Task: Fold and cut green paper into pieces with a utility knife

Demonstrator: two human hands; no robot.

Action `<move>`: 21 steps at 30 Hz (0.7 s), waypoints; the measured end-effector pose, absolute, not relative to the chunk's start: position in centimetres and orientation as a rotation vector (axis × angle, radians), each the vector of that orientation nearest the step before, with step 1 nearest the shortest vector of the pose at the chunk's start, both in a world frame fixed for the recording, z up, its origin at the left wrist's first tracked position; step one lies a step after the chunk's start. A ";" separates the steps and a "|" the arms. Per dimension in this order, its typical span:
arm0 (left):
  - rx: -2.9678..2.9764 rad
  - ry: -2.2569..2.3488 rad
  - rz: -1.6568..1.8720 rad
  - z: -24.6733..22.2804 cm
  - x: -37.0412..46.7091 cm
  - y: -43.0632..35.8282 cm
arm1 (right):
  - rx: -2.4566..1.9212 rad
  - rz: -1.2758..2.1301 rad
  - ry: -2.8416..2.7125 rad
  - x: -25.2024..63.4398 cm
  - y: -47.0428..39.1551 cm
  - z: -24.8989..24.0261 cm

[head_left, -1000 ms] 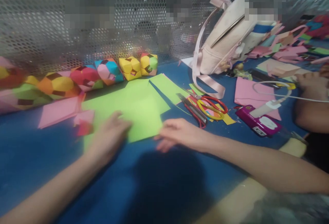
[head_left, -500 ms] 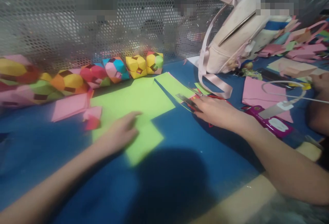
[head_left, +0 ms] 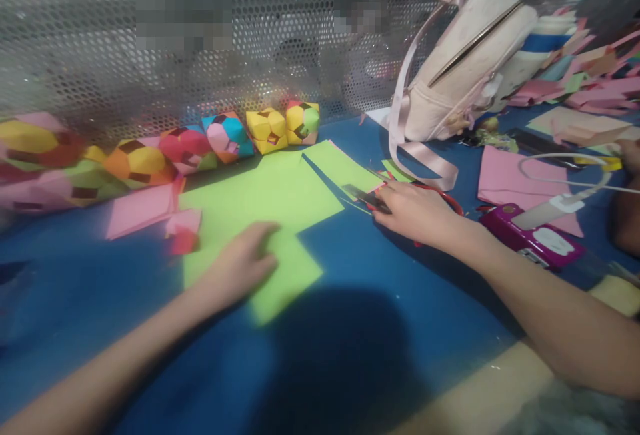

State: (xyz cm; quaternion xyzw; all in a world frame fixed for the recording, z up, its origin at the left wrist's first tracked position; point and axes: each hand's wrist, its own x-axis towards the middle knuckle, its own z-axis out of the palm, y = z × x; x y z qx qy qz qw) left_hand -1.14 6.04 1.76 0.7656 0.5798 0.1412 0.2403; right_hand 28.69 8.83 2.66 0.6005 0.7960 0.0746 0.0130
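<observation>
My left hand (head_left: 245,262) rests on light green paper sheets (head_left: 285,188) on the blue table, its thumb and forefinger apart. My right hand (head_left: 413,208) is closed over a pair of scissors, whose dark blades (head_left: 367,198) point left out of the fingers. Parts of a red handle (head_left: 453,200) show behind that hand; the grip itself is hidden. Just beyond the blades lies a narrower green paper strip (head_left: 343,165), with a pink edge beside it.
Colourful folded paper balls (head_left: 267,130) line the perforated metal screen (head_left: 300,42). Folded pink paper (head_left: 143,208) lies at the left. A pale backpack (head_left: 465,68) leans at the back right. Nearer are pink sheets (head_left: 505,175) and a purple device (head_left: 533,238) with a white cable. Another person's arm (head_left: 625,215) shows at the right edge.
The view has shifted slightly, so most things sit a little farther right. Both hands keep nearly the same places over the green paper and the scissors.
</observation>
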 end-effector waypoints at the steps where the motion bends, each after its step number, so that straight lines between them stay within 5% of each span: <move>1: 2.090 1.593 0.387 1.8 -1.1 6.1 | 1.890 0.232 2.481 28.6 8.8 2.8; 15: 2.031 1.539 0.415 2.1 -1.0 5.9 | 2.318 0.242 2.835 29.2 8.6 4.5; 21: 2.062 1.493 0.453 1.9 -1.0 5.8 | 2.274 -0.083 3.010 28.0 7.5 5.0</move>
